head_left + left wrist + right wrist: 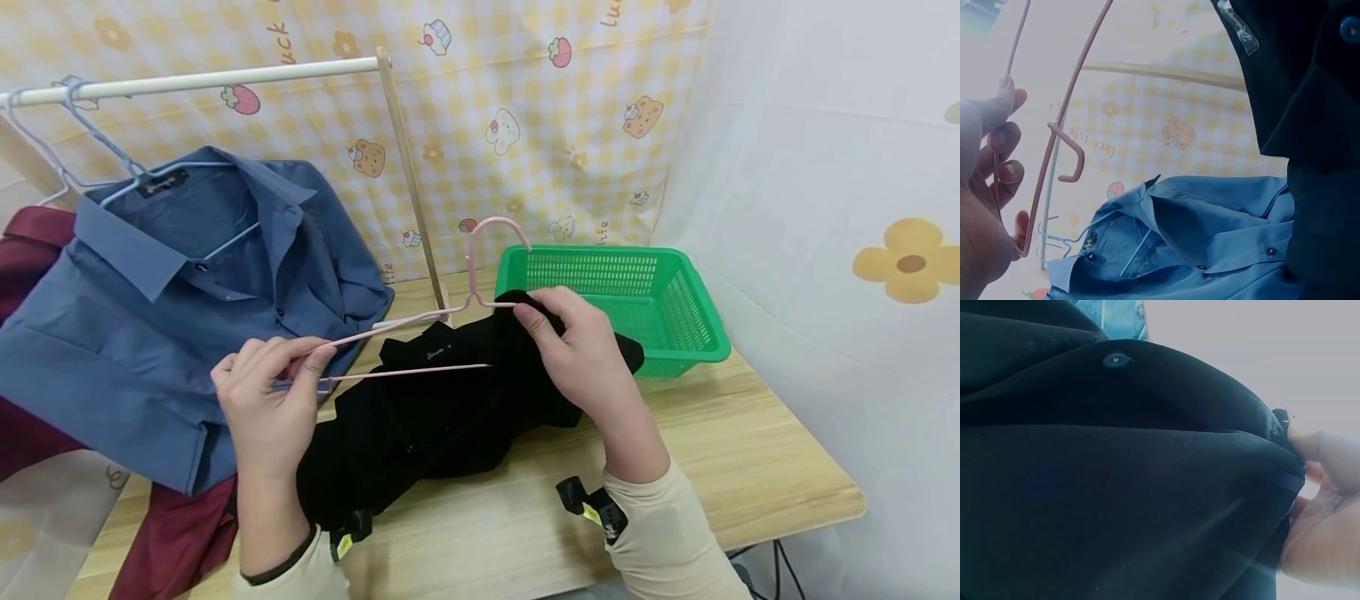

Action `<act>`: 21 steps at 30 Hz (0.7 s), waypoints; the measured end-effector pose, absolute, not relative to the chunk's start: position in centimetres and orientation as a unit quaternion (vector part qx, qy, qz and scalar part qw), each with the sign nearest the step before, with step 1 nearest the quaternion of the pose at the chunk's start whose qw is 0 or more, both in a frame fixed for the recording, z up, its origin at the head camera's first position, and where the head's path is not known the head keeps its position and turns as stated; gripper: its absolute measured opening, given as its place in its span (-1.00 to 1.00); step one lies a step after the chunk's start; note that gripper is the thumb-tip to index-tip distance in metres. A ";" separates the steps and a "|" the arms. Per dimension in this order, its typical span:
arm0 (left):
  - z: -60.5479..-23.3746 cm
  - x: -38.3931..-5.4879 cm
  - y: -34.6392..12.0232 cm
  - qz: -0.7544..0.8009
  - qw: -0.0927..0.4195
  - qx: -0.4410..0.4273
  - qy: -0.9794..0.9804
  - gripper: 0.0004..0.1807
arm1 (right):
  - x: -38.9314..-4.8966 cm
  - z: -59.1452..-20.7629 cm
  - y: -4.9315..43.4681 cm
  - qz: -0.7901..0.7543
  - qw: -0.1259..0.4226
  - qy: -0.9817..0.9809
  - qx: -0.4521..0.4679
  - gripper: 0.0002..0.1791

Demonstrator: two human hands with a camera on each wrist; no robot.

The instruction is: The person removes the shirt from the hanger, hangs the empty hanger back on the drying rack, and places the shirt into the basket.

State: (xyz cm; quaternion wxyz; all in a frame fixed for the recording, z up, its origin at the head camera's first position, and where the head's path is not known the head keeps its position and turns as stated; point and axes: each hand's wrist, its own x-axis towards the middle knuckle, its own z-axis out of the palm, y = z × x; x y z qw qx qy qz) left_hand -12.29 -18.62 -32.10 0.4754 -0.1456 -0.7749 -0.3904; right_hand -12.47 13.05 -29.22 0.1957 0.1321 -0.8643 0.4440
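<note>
A pink clothes hanger [472, 283] is held over the table, its hook upward. My left hand [270, 400] pinches the hanger's left end between thumb and fingers; in the left wrist view the hanger [1041, 169] passes by the fingers. A black shirt [450, 417] with a collar label hangs from the hanger's right side, and that end is hidden inside the cloth. At the right shoulder my right hand [588, 354] pinches the shirt against the hanger's upper bar. The right wrist view is mostly filled by black cloth [1116, 506].
At the left, a blue shirt [127, 300] and a dark red garment [176, 533] hang from a rack's white rail [202, 81]. Behind my right hand stands a green basket [708, 321]. The wooden table [757, 450] has its edge at the right.
</note>
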 end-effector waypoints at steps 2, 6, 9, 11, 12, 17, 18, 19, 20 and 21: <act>-32.0 -12.2 -18.9 -0.395 0.474 -0.138 -0.775 -0.91 | -12.5 -29.3 13.2 0.443 0.194 -0.866 0.129 -0.71; -32.1 -12.0 -19.5 -0.401 0.476 -0.122 -0.773 -0.92 | -12.6 -29.4 13.4 0.440 0.191 -0.869 0.123 -0.69; -32.1 -11.9 -20.0 -0.402 0.484 -0.109 -0.770 -0.91 | -12.6 -29.4 13.6 0.436 0.190 -0.872 0.117 -0.67; -32.0 -11.8 -20.4 -0.402 0.491 -0.097 -0.767 -0.89 | -12.6 -29.5 13.8 0.433 0.189 -0.874 0.111 -0.67; -31.9 -11.8 -20.6 -0.400 0.495 -0.091 -0.766 -0.89 | -12.6 -29.5 13.9 0.432 0.189 -0.875 0.108 -0.66; -31.5 -11.4 -21.7 -0.394 0.509 -0.043 -0.764 -0.87 | -12.7 -29.8 14.7 0.428 0.181 -0.881 0.092 -0.66; -31.3 -11.3 -21.9 -0.392 0.513 -0.029 -0.763 -0.85 | -12.6 -29.8 14.9 0.427 0.178 -0.882 0.089 -0.65; -31.2 -11.2 -22.1 -0.390 0.519 -0.014 -0.761 -0.83 | -12.6 -29.9 15.1 0.427 0.175 -0.883 0.085 -0.65; -31.1 -11.1 -22.3 -0.389 0.524 0.000 -0.758 -0.81 | -12.6 -30.0 15.2 0.428 0.171 -0.884 0.081 -0.64; -31.0 -11.0 -22.4 -0.390 0.531 0.015 -0.752 -0.79 | -12.6 -30.0 15.4 0.428 0.167 -0.885 0.078 -0.62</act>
